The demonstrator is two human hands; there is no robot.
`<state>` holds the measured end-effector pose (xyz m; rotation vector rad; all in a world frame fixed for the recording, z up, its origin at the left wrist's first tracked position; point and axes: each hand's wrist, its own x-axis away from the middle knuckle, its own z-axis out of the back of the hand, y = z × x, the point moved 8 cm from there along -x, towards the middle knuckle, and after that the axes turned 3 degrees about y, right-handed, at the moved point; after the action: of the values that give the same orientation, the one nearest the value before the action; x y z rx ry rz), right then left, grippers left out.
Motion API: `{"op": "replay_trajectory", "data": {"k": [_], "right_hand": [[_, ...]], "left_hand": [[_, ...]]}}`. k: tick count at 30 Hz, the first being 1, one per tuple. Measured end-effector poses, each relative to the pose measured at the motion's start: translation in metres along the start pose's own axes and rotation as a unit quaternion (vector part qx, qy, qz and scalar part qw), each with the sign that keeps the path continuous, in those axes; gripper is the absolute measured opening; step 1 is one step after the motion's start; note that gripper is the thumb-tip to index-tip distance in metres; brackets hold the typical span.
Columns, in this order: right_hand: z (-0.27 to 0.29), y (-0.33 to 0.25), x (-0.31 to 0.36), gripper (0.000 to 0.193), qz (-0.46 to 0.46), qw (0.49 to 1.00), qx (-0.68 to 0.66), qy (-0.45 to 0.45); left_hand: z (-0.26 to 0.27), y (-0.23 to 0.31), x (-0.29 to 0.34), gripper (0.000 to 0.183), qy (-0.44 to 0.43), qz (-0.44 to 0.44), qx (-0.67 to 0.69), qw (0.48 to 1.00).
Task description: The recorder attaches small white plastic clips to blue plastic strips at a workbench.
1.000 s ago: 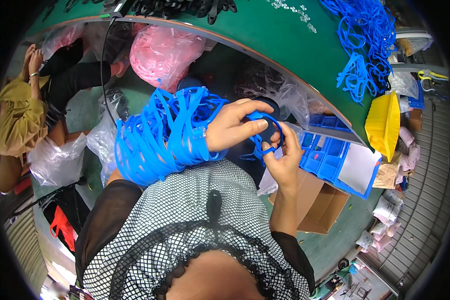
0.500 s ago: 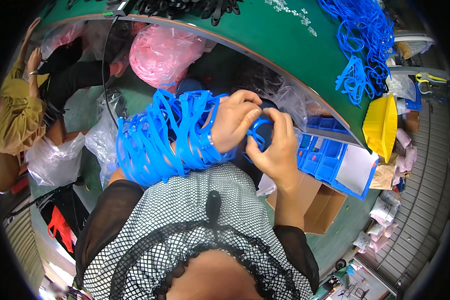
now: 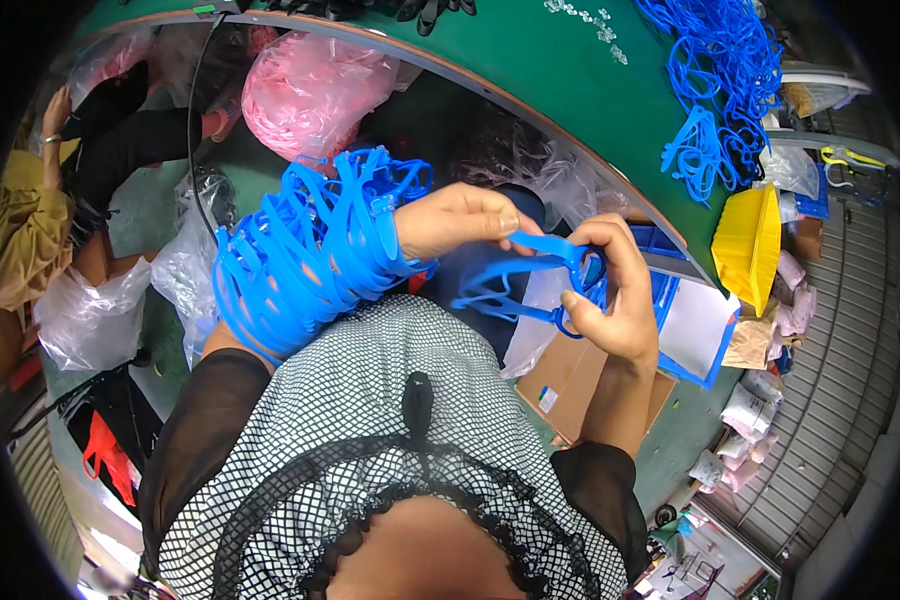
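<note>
A thick bundle of blue rubbery straps (image 3: 300, 265) is looped around my left forearm, from near the elbow to the wrist. My left hand (image 3: 455, 220) pinches one end of another blue strap (image 3: 542, 244) between thumb and fingers. The strap's other part lies in my right hand (image 3: 620, 295), whose fingers curl around a looped section of it. Between the hands the strap is stretched out, and a lower stretch of it is blurred by motion. Both hands are above my lap, just short of the green table.
On the green table (image 3: 530, 75) lie a heap of blue straps (image 3: 725, 90), small clear pieces (image 3: 600, 25) and a yellow bin (image 3: 748, 245) at its edge. Under it are a pink-filled bag (image 3: 315, 95) and a cardboard box (image 3: 560, 385). Another person (image 3: 30, 215) sits at left.
My hands have moved apart, the right one toward the right. The strap, bunched between them before, is now drawn out between the two hands. The view has shifted slightly.
</note>
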<state>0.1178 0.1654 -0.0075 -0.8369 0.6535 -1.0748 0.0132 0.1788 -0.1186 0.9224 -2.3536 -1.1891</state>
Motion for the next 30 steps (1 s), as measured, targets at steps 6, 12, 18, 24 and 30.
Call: {"op": "replay_trajectory", "data": {"k": [6,12,18,24,30], "right_hand": [[0.011,0.009,0.009,0.037,-0.024,1.0,0.004,-0.003],[0.009,0.036,0.017,0.026,-0.056,0.998,0.0,-0.026],[0.006,0.053,0.024,0.009,-0.113,0.989,-0.093,-0.008],[0.005,0.064,0.033,0.006,-0.125,0.981,-0.146,-0.004],[0.001,0.076,0.041,0.007,-0.138,0.969,-0.204,0.008]], "left_hand": [[-0.023,0.006,0.004,0.024,-0.1,0.021,0.009,0.995],[-0.013,0.008,0.006,0.021,-0.04,0.047,-0.101,0.993],[-0.011,0.021,0.002,0.014,-0.006,-0.065,-0.241,0.968],[-0.016,0.026,0.001,0.019,0.017,-0.078,-0.24,0.968],[-0.015,0.02,0.002,0.031,0.053,0.025,-0.169,0.984]]}}
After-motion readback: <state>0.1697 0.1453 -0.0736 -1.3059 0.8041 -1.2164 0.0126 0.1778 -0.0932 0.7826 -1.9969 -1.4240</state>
